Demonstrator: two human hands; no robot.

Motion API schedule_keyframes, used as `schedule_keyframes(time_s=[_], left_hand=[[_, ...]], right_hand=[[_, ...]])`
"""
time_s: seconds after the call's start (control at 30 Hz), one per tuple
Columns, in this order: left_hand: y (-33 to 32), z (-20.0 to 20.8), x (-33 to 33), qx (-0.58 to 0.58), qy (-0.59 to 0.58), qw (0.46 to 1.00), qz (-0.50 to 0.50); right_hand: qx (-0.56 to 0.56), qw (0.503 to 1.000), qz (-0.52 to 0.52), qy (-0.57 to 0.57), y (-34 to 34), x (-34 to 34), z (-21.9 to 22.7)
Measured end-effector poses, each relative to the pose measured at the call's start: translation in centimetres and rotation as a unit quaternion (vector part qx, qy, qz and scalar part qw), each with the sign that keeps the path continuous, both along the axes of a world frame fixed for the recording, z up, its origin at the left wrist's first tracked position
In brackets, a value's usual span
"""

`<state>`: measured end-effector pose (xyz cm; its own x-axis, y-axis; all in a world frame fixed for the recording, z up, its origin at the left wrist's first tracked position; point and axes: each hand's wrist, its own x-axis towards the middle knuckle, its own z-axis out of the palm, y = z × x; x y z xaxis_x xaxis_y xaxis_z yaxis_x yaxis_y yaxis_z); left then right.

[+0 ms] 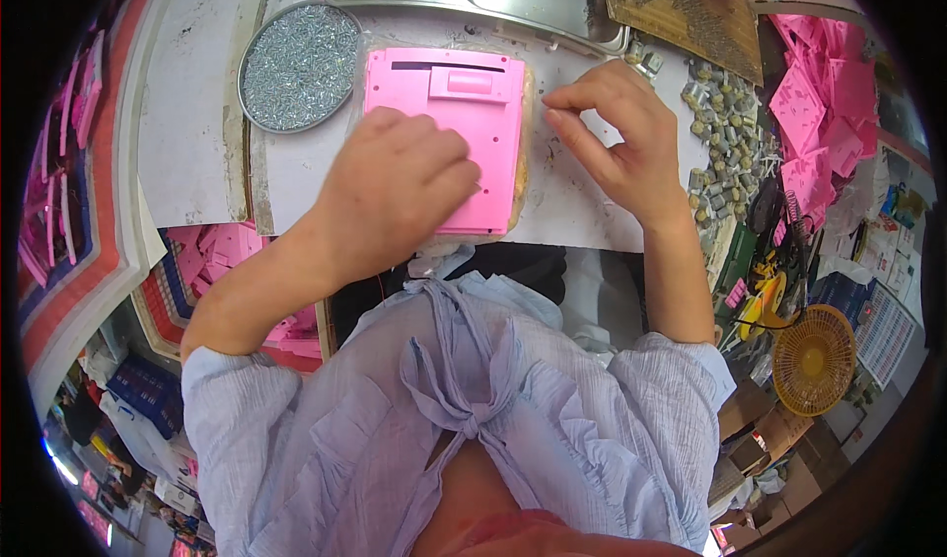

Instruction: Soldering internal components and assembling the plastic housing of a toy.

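At the worktop's point(582, 214) near edge, the pink panel point(478, 118) points its slotted end away, long axis near-to-far. The left hand point(400, 182) curls over it; the right hand's point(623, 131) thumb and forefinger nearly meet; I cannot tell if either grips anything.

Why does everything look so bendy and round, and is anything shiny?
Head view: the red-and-white edge at left bows and the corners go black, fisheye effects; head view: the metal tray gleams; head view: the left hand and right hand look fairly clear.
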<state>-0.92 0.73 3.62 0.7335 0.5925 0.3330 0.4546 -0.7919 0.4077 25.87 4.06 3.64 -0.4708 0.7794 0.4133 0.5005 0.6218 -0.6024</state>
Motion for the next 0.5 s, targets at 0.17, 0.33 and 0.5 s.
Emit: schedule_keyframes(time_s=[0.17,0.33,0.5], left_hand=[[0.0,-0.9,1.1,0.01,0.032,0.999,-0.04],[-0.2,-0.6,1.6,0.013,0.05,0.998,-0.045],[-0.7,0.1,1.8,0.0,0.077,0.996,-0.038]], right_hand=[[-0.003,1.0,-0.012,0.012,-1.4,1.2,0.2],[-0.002,1.0,-0.024,0.02,-2.0,1.9,0.8],[0.013,1.0,-0.02,0.011,-2.1,2.1,1.3]])
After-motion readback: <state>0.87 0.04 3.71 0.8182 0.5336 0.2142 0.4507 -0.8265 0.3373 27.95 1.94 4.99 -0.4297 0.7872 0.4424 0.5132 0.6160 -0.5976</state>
